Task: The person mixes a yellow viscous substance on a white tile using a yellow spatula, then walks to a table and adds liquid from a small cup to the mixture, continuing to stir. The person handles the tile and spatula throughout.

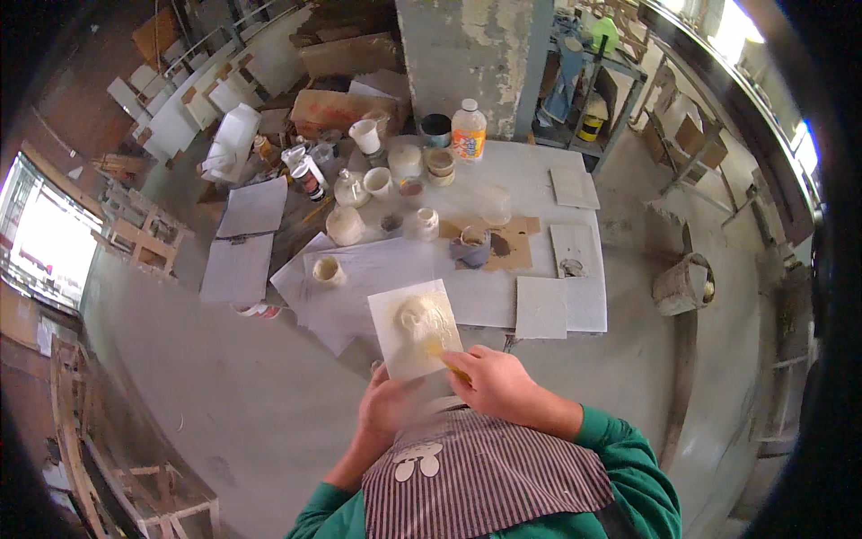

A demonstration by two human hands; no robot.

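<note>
My left hand (386, 402) grips a white square board (388, 316) by its near edge, holding it tilted in front of my striped apron. A glossy mound of cream-coloured paste (420, 314) lies on the board's upper middle. In my closed right hand (499, 383) is a small yellow tool (436, 349), its tip against the lower right of the board by the paste. Motion blurs that tip, so I cannot make out whether it is a spatula or a brush. The fingers of my left hand are partly hidden beneath the board.
Beyond the board stands a white table (485, 310) with paper sheets (359, 278), several cups, and a cup with grey cloth (470, 247) on cardboard. Pale square tiles (541, 307) line its right side. An orange-labelled bottle (469, 135) stands at the back. A bucket (682, 286) sits right.
</note>
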